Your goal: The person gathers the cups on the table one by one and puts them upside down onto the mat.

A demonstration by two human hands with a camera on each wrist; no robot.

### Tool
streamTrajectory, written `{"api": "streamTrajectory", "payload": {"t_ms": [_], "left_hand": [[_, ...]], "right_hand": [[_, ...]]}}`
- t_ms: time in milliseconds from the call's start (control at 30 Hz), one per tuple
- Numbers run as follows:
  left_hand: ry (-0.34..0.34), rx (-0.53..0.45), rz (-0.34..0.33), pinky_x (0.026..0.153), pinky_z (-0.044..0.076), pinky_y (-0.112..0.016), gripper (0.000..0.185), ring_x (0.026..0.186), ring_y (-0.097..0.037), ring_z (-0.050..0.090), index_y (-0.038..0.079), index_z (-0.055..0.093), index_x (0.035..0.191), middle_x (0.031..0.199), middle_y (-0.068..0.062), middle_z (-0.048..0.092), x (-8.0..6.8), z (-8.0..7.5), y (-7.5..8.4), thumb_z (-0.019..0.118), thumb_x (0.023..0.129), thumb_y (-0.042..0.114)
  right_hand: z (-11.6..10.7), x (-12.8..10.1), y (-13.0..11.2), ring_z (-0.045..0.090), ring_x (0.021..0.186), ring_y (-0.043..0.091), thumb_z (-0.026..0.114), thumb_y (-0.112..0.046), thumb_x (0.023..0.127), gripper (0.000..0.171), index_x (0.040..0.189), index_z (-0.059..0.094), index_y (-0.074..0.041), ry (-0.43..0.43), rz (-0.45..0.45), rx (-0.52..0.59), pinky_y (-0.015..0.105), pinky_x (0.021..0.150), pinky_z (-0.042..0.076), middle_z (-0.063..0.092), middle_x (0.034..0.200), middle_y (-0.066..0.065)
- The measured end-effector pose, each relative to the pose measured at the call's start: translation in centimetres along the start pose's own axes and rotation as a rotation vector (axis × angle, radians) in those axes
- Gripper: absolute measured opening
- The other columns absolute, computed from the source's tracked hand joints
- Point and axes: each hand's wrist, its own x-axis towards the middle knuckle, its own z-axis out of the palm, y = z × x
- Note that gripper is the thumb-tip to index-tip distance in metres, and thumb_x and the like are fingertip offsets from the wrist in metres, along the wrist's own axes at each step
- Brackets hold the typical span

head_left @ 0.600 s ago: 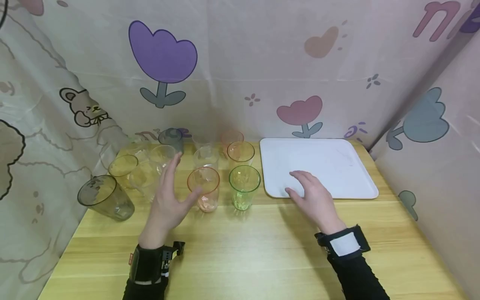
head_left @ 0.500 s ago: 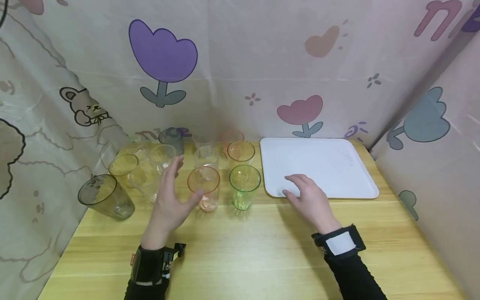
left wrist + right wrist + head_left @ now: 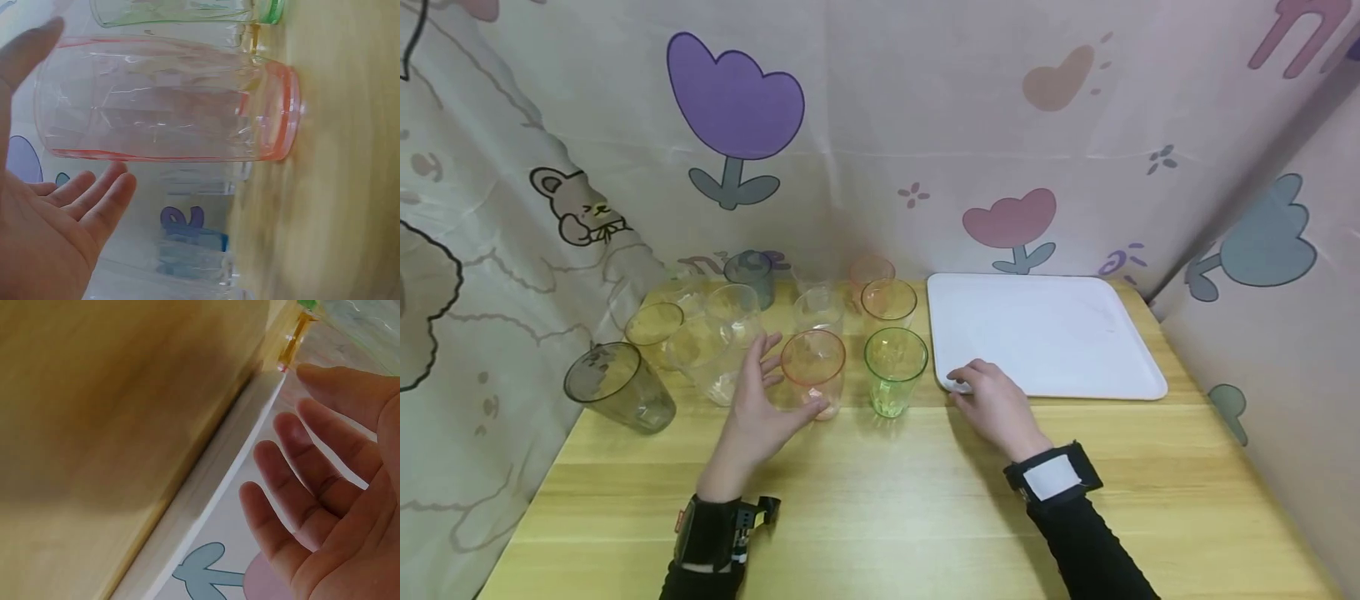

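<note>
Orange-tinted plastic, clear enough to see the wood grain through it: the orange tumbler (image 3: 813, 372) stands upright near the front of the wooden table (image 3: 887, 500), in the front row of the cups and just left of the green tumbler (image 3: 895, 371). The left hand (image 3: 758, 408) is spread round its left side, fingers relaxed and thumb reaching under toward its base; the left wrist view shows a gap between palm and cup, so it grasps nothing. The right hand (image 3: 994, 402) is likewise loose and empty, its fingertips resting at the near-left corner of the white tray (image 3: 1052, 333), which lies flat just right of the cups. Behind the front pair stand more tumblers, clear, yellow and orange, closely grouped. A grey tumbler (image 3: 617, 387) leans at the far left, against the flower-printed cloth (image 3: 880, 142) that walls in the table.
</note>
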Motion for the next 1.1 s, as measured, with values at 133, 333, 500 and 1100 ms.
{"api": "streamTrajectory", "payload": {"t_ms": [133, 333, 500, 1100], "left_hand": [[-0.027, 0.004, -0.062, 0.115, 0.043, -0.054, 0.13, 0.143, -0.041, 0.041, 0.006, 0.007, 0.165, 0.165, -0.015, 0.028, 0.1, 0.4, -0.3, 0.097, 0.073, 0.02], [-0.046, 0.038, -0.124, 0.114, 0.044, -0.055, 0.124, 0.138, -0.043, 0.046, 0.003, 0.013, 0.164, 0.162, -0.022, 0.031, 0.2, 1.0, -0.7, 0.096, 0.074, 0.02], [-0.042, 0.048, -0.093, 0.112, 0.047, -0.054, 0.117, 0.133, -0.039, 0.051, 0.001, 0.022, 0.161, 0.152, -0.021, 0.044, 0.5, 1.5, -1.0, 0.097, 0.072, 0.018], [-0.002, 0.057, -0.058, 0.109, 0.049, -0.056, 0.096, 0.13, -0.039, 0.052, -0.003, 0.035, 0.151, 0.144, -0.022, 0.048, 0.5, 2.1, -1.7, 0.094, 0.077, 0.016]], "right_hand": [[0.3, 0.2, 0.0, 0.069, 0.098, 0.031, 0.084, -0.005, 0.084, 0.022, 0.105, 0.078, -0.003, -0.003, -0.005, -0.003, 0.046, 0.085, 0.061, 0.071, 0.102, 0.01], [0.6, 0.2, 0.2, 0.069, 0.092, 0.029, 0.083, 0.001, 0.083, 0.017, 0.099, 0.078, -0.003, 0.0, -0.005, 0.0, 0.044, 0.081, 0.061, 0.071, 0.097, 0.009], [0.9, 0.3, 0.4, 0.07, 0.088, 0.027, 0.083, 0.002, 0.082, 0.017, 0.097, 0.078, -0.004, 0.012, -0.003, -0.003, 0.042, 0.078, 0.062, 0.071, 0.094, 0.008], [1.3, 0.8, 0.2, 0.069, 0.086, 0.027, 0.081, 0.003, 0.083, 0.015, 0.093, 0.078, -0.007, 0.006, 0.024, -0.039, 0.041, 0.074, 0.061, 0.07, 0.09, 0.005]]}}
